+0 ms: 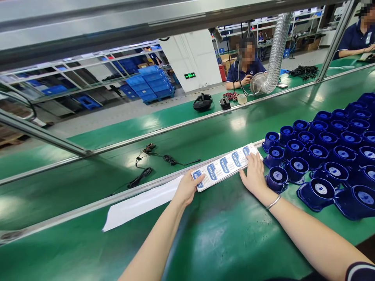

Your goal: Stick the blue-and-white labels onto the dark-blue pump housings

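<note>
A long strip of blue-and-white labels (225, 166) lies on the green bench, its blank white backing (140, 203) trailing to the left. My left hand (187, 188) pinches the strip's near left end between thumb and fingers. My right hand (253, 175) rests flat on the strip's right end, fingers stretched out, a metal bangle on the wrist. Just right of that hand stand several round dark-blue plastic parts (319, 156) with white centres, the nearest (277, 178) touching my hand's edge.
A black cable with a small circuit board (148, 160) lies on the green conveyor belt (205, 136) beyond a metal rail (88, 203). Across the line a seated person (246, 66) works beside a silver flexible duct (275, 50). Another person (359, 37) sits far right.
</note>
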Available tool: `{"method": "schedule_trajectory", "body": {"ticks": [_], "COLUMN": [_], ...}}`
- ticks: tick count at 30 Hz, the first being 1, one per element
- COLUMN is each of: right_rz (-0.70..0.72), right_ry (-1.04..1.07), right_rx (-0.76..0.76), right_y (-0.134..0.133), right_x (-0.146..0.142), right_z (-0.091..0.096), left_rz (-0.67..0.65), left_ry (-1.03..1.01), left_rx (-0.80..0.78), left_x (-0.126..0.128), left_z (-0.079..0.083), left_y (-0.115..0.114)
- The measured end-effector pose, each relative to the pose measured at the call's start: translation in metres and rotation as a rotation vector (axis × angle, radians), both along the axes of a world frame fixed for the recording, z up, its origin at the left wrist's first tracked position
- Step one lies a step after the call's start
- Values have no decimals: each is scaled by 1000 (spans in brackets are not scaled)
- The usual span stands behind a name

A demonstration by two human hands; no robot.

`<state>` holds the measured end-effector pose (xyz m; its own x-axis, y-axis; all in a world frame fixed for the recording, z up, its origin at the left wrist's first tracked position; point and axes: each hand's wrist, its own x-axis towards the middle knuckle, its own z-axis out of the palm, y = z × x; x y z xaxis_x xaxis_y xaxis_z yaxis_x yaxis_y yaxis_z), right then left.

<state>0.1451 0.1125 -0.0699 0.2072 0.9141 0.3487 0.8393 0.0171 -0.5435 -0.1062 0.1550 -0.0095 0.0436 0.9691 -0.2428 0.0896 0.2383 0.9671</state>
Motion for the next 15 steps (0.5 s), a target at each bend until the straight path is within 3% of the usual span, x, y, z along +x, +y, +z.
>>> {"method": "schedule_trajectory", "body": {"ticks": [4, 8, 15], "right_rz": [-2, -10, -2], "right_ry": [1, 8, 17], "right_rx": [-10, -22, -43], "right_y": [0, 0, 1], "right_x": [0, 1, -2], "right_z": [0, 0, 3], "left_rz": [42, -7, -34], "left_ry": [90, 150, 110], "left_rx": [10, -52, -112], "left_x": [-10, -7, 0], "left_z": [-2, 7, 19], "left_y": [8, 25, 31]}}
